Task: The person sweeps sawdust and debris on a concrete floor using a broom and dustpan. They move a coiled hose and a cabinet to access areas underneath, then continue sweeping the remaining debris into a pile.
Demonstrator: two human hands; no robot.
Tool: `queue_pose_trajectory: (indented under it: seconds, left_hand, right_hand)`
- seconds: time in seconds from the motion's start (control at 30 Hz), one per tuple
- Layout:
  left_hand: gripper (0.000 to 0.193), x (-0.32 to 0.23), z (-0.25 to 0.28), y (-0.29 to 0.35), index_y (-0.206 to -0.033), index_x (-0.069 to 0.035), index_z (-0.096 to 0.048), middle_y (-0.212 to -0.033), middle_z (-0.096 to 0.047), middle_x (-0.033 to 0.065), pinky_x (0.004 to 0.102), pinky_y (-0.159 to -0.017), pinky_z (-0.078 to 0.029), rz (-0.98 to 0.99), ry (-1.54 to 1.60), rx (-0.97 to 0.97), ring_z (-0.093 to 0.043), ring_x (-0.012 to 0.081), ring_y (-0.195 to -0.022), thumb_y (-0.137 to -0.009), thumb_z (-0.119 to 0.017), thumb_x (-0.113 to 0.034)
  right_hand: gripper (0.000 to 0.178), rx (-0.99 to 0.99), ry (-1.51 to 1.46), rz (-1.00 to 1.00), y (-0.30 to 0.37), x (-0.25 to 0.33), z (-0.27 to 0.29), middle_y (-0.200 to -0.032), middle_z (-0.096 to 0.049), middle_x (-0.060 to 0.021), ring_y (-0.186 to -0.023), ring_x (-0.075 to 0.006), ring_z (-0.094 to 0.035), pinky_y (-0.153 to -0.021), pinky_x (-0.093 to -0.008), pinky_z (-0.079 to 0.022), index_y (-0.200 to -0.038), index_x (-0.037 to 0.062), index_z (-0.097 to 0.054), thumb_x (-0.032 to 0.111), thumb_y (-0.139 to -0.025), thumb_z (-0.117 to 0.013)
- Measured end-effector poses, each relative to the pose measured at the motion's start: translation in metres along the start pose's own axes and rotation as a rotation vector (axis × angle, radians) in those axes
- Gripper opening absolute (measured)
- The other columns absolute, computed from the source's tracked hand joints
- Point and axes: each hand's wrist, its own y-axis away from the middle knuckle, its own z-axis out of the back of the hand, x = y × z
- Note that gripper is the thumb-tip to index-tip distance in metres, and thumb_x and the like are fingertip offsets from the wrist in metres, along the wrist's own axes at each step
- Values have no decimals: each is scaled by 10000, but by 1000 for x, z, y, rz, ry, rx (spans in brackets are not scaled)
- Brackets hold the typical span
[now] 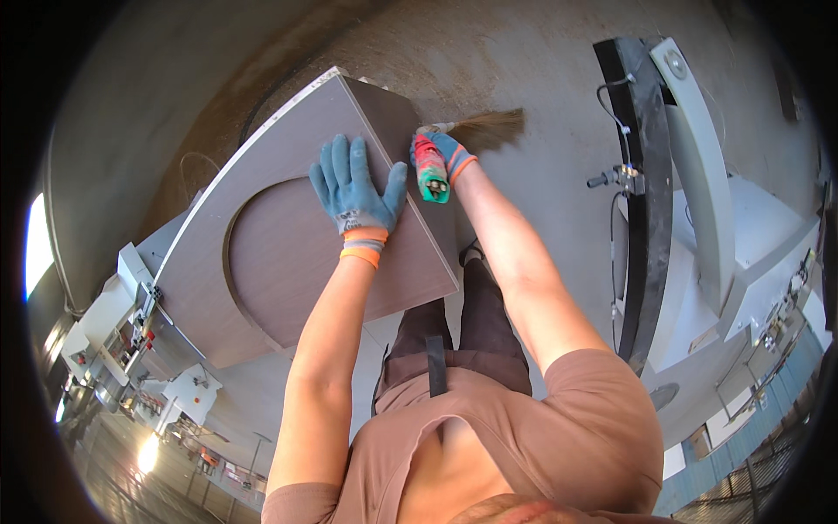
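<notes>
My left hand (pixel 353 188), in a blue-grey coated glove with an orange cuff, lies flat on a large grey-brown board (pixel 297 253). Its fingers are stretched out and the thumb is spread. A big round outline, partly a raised or cut edge, shows on the board to the left of that hand. My right hand (pixel 457 155), gloved the same way, is closed round the handle of a hand broom (pixel 491 130). The handle is wrapped in red and green, and its end points toward me. Straw-coloured bristles extend to the right, beyond the board's dark side face.
At the right stands a machine with a tall black beam (pixel 644 218), a pale curved arm (pixel 705 183) and cables. White machine parts (pixel 109 306) are at the far left. Brown dust (pixel 375 52) covers the floor beyond the board. My legs are close to the board's near edge.
</notes>
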Motion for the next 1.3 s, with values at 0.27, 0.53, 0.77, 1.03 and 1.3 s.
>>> queue_pose_trajectory:
  seconds: [0.27, 0.53, 0.77, 1.03, 1.3]
  left_hand:
    - [708, -8, -13, -8, -1373, -74, -552, -1484, -491, 182, 563, -1176, -228, -8, 63, 31, -420, 385, -1405, -805, -774, -432]
    - [666, -12, -9, -8, -1344, -42, -589, -1464, -524, 191, 533, -1179, -252, -13, 34, 11, -462, 372, -1381, -810, -780, -391]
    - [666, -5, -8, -4, -1316, -58, -577, -1410, -529, 188, 548, -1133, -284, -37, -3, -11, -466, 390, -1326, -798, -781, -423]
    - [665, -9, -8, -7, -1307, -68, -580, -1416, -520, 171, 556, -1145, -270, -24, 21, -11, -438, 385, -1363, -800, -775, -452]
    - [680, -9, -6, -7, -1318, -70, -571, -1427, -511, 172, 569, -1149, -264, -10, 24, 13, -431, 388, -1373, -798, -775, -457]
  right_hand:
    - [293, 275, -132, -76, -34, 55, -9, -758, -632, -50, -682, -227, -614, -683, -389, -548, -832, 125, -601, 352, -1014, -566]
    - [164, 136, 358, 149, 2, 86, -56, -761, -666, -103, -665, -258, -659, -619, -385, -584, -915, 44, -625, 191, -986, -625]
    - [176, 156, 393, 7, 99, 61, -32, -771, -661, -84, -636, -196, -652, -552, -352, -564, -982, 30, -630, 192, -955, -693]
    - [435, -388, 903, 139, 300, -50, 77, -830, -651, -41, -691, -134, -620, -611, -300, -529, -1278, 33, -592, 116, -875, -732]
    - [434, -499, 959, -169, 342, -81, 143, -873, -662, -52, -751, -141, -621, -669, -328, -525, -1229, 46, -639, 152, -821, -741]
